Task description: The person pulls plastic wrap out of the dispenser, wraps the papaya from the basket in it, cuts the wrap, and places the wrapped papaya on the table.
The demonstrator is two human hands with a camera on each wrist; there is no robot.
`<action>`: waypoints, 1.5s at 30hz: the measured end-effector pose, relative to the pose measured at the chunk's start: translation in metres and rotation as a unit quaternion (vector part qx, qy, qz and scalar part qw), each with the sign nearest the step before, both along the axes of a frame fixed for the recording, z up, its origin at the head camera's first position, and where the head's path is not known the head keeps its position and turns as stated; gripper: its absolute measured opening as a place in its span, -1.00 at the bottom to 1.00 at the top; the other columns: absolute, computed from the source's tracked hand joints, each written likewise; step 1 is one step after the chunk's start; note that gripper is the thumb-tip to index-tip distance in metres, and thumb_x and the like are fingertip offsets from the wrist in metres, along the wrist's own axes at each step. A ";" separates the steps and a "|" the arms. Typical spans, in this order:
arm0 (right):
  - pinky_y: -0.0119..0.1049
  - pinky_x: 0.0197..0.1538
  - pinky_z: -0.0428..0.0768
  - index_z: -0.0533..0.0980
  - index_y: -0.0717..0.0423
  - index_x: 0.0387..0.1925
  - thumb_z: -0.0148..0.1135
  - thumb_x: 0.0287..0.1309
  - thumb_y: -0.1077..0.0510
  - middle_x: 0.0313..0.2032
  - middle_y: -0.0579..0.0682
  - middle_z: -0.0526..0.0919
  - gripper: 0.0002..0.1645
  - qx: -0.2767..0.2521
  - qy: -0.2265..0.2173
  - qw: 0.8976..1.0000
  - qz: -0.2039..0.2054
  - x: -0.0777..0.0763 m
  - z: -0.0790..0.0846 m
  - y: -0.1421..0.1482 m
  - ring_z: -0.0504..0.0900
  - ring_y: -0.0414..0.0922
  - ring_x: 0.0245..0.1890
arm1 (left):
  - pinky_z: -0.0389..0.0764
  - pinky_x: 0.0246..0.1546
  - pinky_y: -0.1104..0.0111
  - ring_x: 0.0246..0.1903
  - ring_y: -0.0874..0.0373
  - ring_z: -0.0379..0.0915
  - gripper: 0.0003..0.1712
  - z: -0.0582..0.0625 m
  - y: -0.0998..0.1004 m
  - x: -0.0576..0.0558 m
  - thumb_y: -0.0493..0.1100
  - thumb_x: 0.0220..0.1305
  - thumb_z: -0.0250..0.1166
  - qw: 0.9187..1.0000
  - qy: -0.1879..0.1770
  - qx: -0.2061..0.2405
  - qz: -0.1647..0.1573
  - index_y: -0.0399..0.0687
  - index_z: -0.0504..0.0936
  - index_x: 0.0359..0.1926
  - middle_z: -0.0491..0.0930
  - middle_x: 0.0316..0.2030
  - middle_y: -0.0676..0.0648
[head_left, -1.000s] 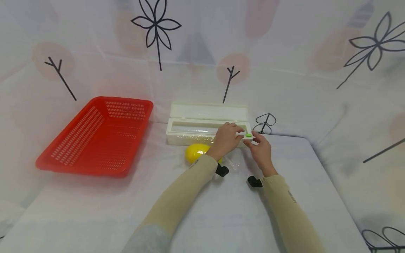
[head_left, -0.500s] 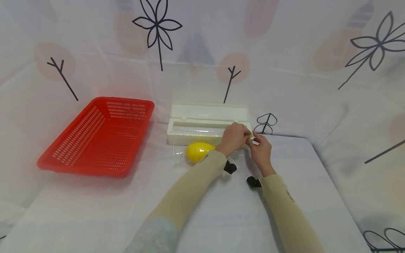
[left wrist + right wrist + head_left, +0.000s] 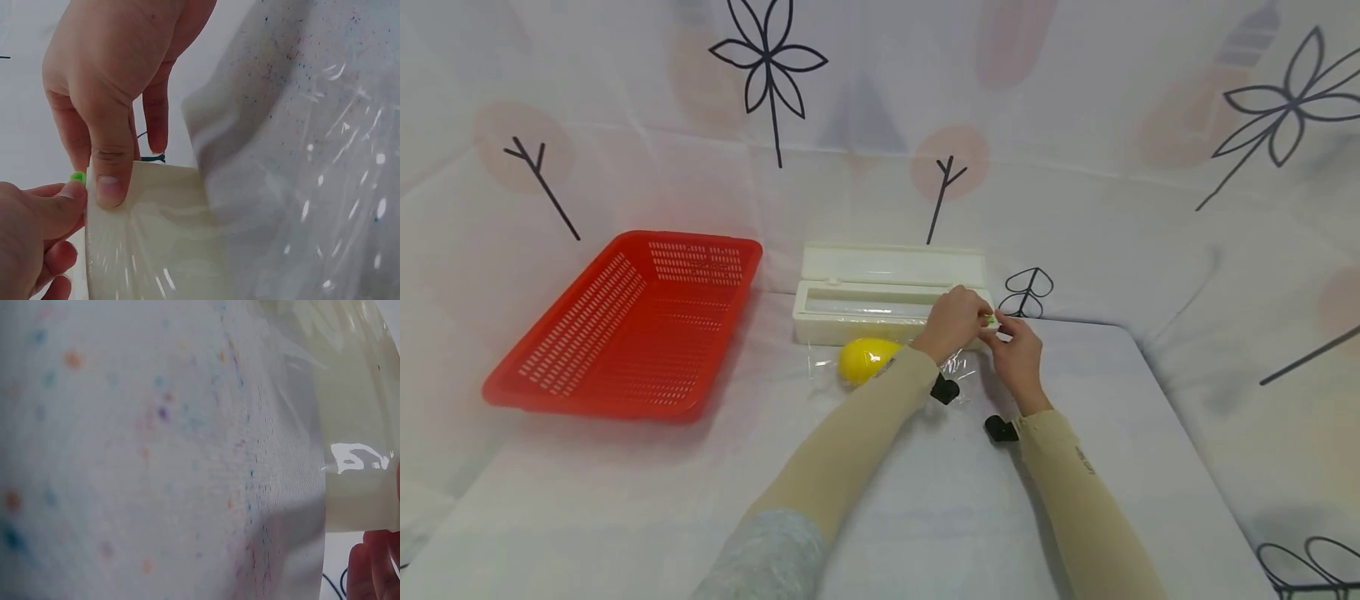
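Note:
A cream cling film dispenser (image 3: 820,323) stands against the back cloth with its lid raised. At its right end my left hand (image 3: 951,323) pinches the small green slide cutter (image 3: 78,177) between thumb and finger. My right hand (image 3: 1018,358) grips the same end from the right, its thumb (image 3: 110,187) flat on the front face and its fingers round the corner. Clear cling film (image 3: 350,212) runs down the front onto the table. A yellow oval fruit, like a lemon (image 3: 863,360), lies beneath the film, partly hidden by my left forearm.
A red slotted basket (image 3: 602,404) stands to the left on the white-covered table (image 3: 925,517). Patterned cloth (image 3: 880,108) hangs behind and at the sides. Black camera mounts (image 3: 1000,430) sit at both wrists.
My left hand has moved right along the dispenser and taken hold of the green cutter, which stood uncovered a second ago. The right hand stays at the box's right end.

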State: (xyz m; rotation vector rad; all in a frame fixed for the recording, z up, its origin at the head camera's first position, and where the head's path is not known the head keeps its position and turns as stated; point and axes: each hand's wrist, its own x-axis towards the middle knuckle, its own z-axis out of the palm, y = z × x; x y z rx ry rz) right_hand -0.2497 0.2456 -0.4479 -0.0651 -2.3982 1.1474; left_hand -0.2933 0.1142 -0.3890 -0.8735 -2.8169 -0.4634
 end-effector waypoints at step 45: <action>0.04 0.00 0.54 0.60 0.19 0.13 0.49 0.07 0.19 0.07 0.27 0.63 -0.45 0.065 -0.010 0.998 -0.011 -0.001 0.010 0.000 0.60 0.19 0.04 | 0.38 -0.01 0.26 -0.08 0.22 0.37 -0.80 0.010 -0.034 0.001 0.03 0.36 0.31 0.996 -0.026 -0.047 0.068 0.39 0.75 -0.04 0.66 -0.13 0.31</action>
